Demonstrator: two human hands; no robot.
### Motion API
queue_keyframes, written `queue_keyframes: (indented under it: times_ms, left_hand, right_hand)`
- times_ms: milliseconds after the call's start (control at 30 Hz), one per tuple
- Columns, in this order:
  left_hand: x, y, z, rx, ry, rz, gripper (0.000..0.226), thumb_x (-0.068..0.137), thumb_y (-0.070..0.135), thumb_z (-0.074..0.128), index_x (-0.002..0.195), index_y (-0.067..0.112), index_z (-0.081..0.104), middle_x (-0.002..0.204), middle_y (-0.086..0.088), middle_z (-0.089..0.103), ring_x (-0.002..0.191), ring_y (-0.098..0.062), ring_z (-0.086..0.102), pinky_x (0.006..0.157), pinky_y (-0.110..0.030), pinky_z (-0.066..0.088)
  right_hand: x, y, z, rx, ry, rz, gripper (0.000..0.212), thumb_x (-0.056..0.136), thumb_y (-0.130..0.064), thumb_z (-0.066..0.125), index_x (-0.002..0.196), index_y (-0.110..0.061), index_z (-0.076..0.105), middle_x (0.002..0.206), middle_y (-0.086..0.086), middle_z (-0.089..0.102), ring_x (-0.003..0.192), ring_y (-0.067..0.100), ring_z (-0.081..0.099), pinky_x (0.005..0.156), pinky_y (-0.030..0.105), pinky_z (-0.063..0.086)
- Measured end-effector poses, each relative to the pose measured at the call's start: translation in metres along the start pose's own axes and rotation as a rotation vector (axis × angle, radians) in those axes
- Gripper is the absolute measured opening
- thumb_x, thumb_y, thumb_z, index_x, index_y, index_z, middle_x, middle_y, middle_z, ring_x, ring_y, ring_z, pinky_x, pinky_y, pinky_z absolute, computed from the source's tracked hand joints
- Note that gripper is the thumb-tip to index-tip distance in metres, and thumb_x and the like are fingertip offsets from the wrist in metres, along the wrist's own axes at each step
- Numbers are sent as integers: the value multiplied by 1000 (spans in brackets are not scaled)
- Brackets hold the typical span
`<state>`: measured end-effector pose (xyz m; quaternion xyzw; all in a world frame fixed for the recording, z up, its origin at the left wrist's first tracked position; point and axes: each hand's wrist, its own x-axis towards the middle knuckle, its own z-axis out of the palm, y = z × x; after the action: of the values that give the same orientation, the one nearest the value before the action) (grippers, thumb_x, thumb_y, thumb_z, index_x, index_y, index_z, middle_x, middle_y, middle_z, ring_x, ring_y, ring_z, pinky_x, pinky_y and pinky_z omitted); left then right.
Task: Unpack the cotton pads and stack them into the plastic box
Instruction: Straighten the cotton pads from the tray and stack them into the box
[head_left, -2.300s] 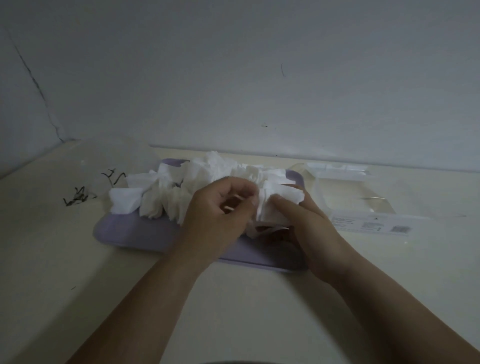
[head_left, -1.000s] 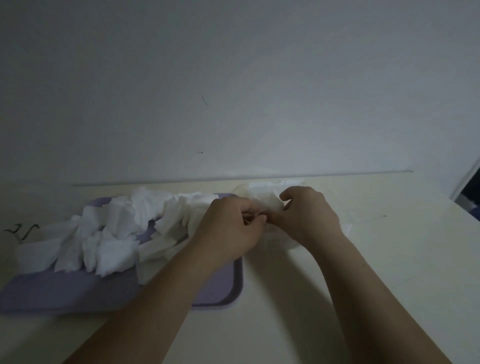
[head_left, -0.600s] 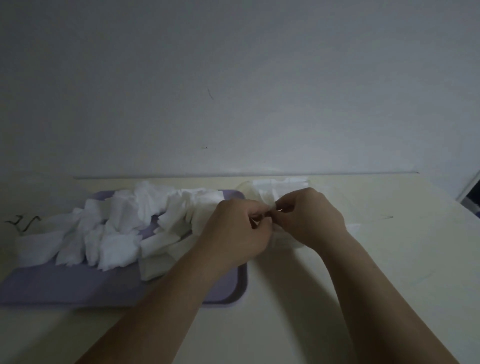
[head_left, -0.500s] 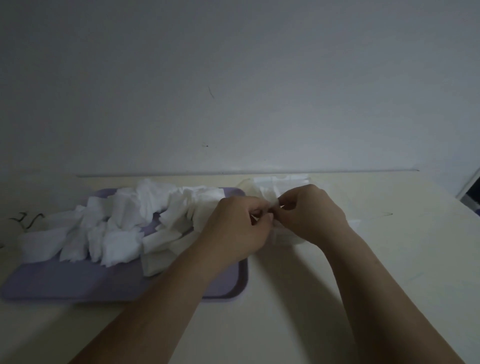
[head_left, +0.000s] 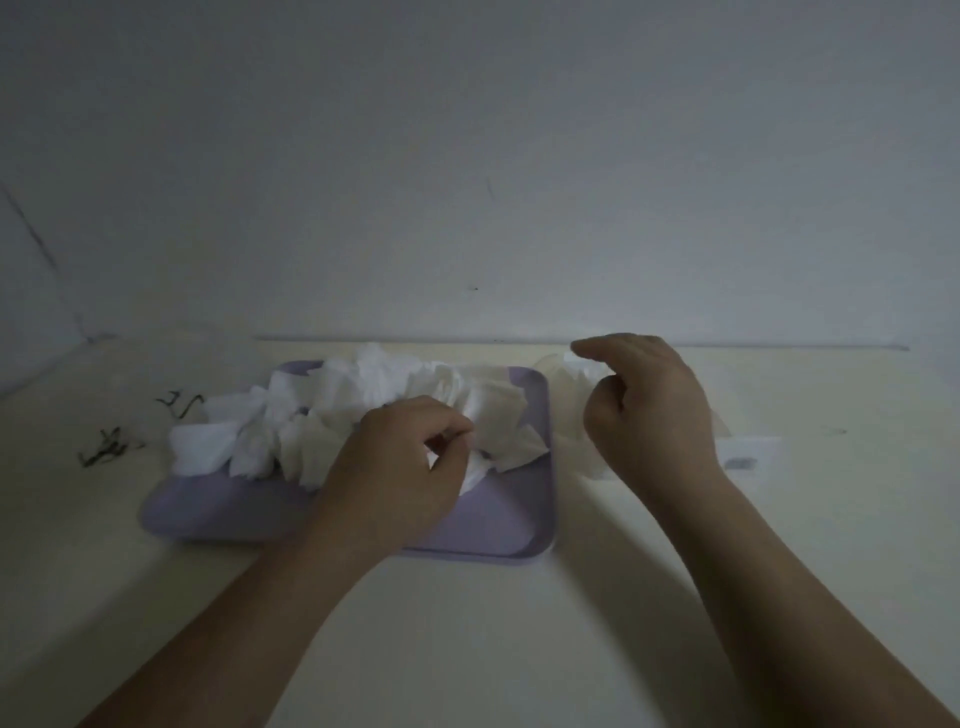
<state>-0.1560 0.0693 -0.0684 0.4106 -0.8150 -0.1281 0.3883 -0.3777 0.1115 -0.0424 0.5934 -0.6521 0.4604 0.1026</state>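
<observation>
1. Head view: the left grip is pinching one pad from the cotton pads lying heaped on the lavender tray.
2. The right grip, loosely curled and holding nothing, is hovering over the plastic box sitting just beside the tray on the surface.

Dim interior, flat grey light.
Faint soft shadows on the table; whole frame soft; slight motion blur at the right hand.

White cotton pads heaped loose on the tray; clear plastic box just beside, seemingly holding a few
</observation>
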Motion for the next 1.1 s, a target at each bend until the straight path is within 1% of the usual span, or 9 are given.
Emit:
queue_keyframes:
  times_ms: [100,200,300,433,533,700,933,1000,1100]
  left_hand:
    - [-11,-24,-19,129,-1,-128,19,85,33,60,85,24,76,78,11,71,69,-7,66,67,-32,56]
    - [-22,-38,-29,195,-132,-188,27,82,40,55,85,22,74,76,5,70,69,-12,66,68,-37,57]
    - [-25,-41,-32,206,-159,-160,23,83,35,56,78,18,70,76,4,65,71,-16,62,68,-37,54]
    - [-3,-32,-20,245,-107,-91,25,90,40,55,78,21,67,76,5,63,75,-19,61,65,-36,50]
    - [8,-23,-3,240,-210,-104,24,90,43,61,73,25,59,70,7,60,75,-20,62,64,-34,48]
    - [9,-28,10,238,-213,-91,40,77,52,64,57,38,33,72,7,45,77,-28,58,65,-29,33]
    - [-3,-34,16,164,-206,-138,36,67,63,60,58,33,42,78,10,50,89,-28,60,87,-42,52]
    - [-4,-36,15,45,-173,-217,29,69,56,63,64,29,51,76,8,59,81,-21,63,75,-41,55]
    - [2,-32,9,-243,-46,-382,18,81,29,75,74,26,59,63,1,64,57,-14,59,53,-33,52]
  right_hand:
    - [-19,-22,24,232,-257,-60,43,83,-12,46,107,-14,82,99,2,80,88,23,72,82,26,52]
    - [-32,-24,44,102,-491,-82,29,90,-12,61,108,-20,82,104,3,79,96,28,72,83,36,58]
    - [-34,-15,53,-20,-436,-151,25,85,-14,61,100,-17,81,109,9,74,100,39,70,72,47,61]
    - [-31,-3,58,-36,-341,-108,43,95,-21,56,135,-9,64,142,15,61,123,43,61,96,52,57]
    - [-28,-5,63,36,-462,-110,49,98,-34,36,129,-6,62,129,15,66,118,43,63,93,49,55]
    - [-26,-1,68,44,-449,-44,46,97,-28,69,141,-13,62,136,13,64,119,38,65,93,47,57]
    - [-27,-11,70,145,-424,27,19,86,-38,77,84,-29,60,85,-9,60,81,14,63,72,33,52]
    - [-26,-11,65,259,-356,125,27,88,-29,81,78,-30,56,69,-12,59,66,0,58,61,13,41]
    - [-22,-11,57,445,-276,262,15,88,-21,81,83,-24,67,68,-19,67,62,-4,60,58,9,43]
